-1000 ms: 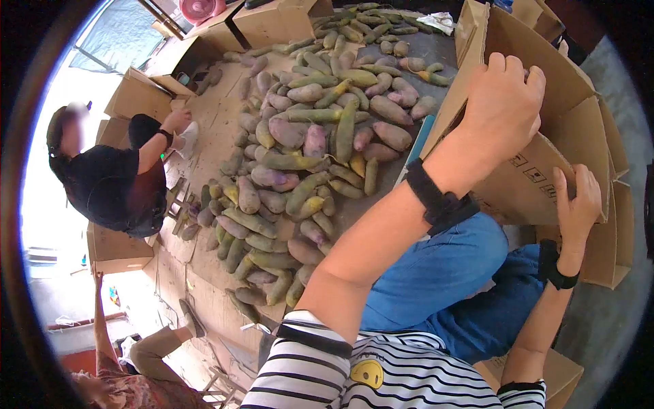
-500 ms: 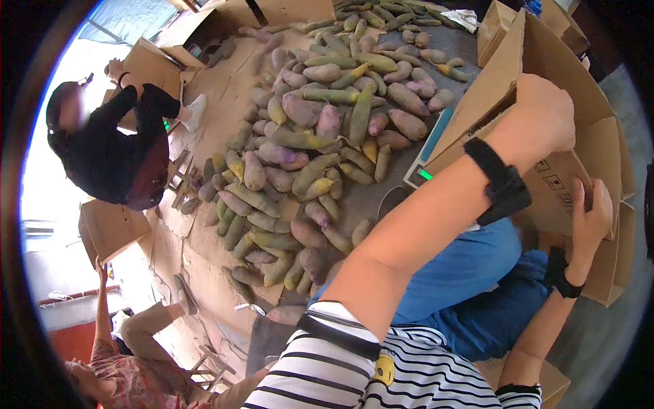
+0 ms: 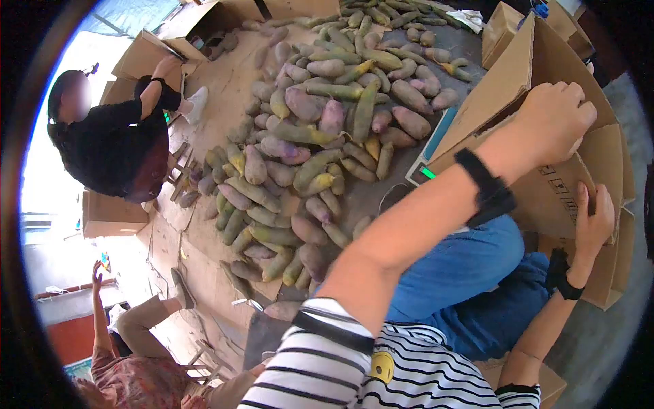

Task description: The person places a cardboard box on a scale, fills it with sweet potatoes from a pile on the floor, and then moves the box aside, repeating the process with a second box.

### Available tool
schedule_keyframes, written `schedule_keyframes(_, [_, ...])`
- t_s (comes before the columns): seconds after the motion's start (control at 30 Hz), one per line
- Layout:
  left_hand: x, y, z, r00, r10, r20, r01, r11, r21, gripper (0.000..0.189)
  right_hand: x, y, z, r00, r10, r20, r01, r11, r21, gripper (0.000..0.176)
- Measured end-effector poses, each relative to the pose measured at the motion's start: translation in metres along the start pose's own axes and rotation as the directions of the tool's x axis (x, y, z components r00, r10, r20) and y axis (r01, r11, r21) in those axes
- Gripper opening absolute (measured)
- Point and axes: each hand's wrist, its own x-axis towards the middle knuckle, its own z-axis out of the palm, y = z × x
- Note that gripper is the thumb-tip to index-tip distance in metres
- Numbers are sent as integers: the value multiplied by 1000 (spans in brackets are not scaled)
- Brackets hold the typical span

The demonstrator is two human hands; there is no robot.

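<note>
A cardboard box (image 3: 477, 109) with raised flaps stands at the right, close against my knees. My left hand (image 3: 555, 119) is closed above the box's printed inner flap (image 3: 562, 184). Its fingers curl inward, and what they hold, if anything, is hidden. My right hand (image 3: 595, 218) grips the edge of that flap, thumb on one side and fingers on the other. Beyond my left forearm lies a big heap of long green and purple root vegetables, apparently radishes (image 3: 303, 105).
A scale (image 3: 428, 170) with a lit green display sits beside the box. A person in black (image 3: 109, 140) works at another box (image 3: 139, 61) at the upper left. Someone in a patterned top (image 3: 139, 375) sits at the lower left, near a further box (image 3: 112, 215).
My left hand has shifted slightly up and right; my right hand stays on the flap. The person in black has reached toward their box. The lower-left person's hand has come off the box there.
</note>
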Motion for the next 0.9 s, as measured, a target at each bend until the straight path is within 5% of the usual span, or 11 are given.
schedule_keyframes(0.1, [-38, -2, -41, 976, 107, -189, -124, 989, -78, 24, -1, -7, -4, 1000, 14, 13, -14, 1000, 1, 31])
schedule_keyframes(0.2, [-118, -45, -107, 975, -221, 34, 220, 975, 28, 30, 2, -14, -8, 997, 41, 71, -47, 996, 80, 31])
schedule_keyframes(0.27, [-189, -78, -152, 752, -633, 184, 618, 774, 136, 28, 3, -17, -9, 998, 34, 54, -38, 996, 79, 30])
schedule_keyframes(0.33, [-290, -112, -198, 497, -827, 262, 657, 557, 509, 35, 4, -17, -9, 999, 17, 30, -19, 996, 84, 30])
schedule_keyframes(0.4, [-378, -120, -232, 17, -968, 250, 654, 200, 729, 42, 4, -17, -9, 999, 30, 33, -32, 996, 77, 30])
schedule_keyframes(0.47, [-500, -125, -253, 33, -977, 210, 635, 183, 750, 47, 3, -13, -6, 1000, 9, -6, -8, 999, 52, 31])
schedule_keyframes(0.53, [-490, -78, -251, -200, -966, 164, 741, -39, 671, 57, 1, -10, -3, 999, -16, -44, 17, 999, 27, 32])
schedule_keyframes(0.57, [-514, -70, -250, -207, -964, 164, 742, -46, 669, 57, 1, -9, -4, 1000, 26, 5, -26, 1000, 1, 33])
schedule_keyframes(0.63, [-570, -68, -245, -390, -905, 170, 722, -187, 666, 63, 1, -6, -3, 997, 62, 55, -61, 998, -26, 35])
schedule_keyframes(0.9, [-530, -30, -223, -482, -867, 122, 522, -173, 835, 82, -1, 1, -1, 1000, 7, 11, -7, 999, -39, 36])
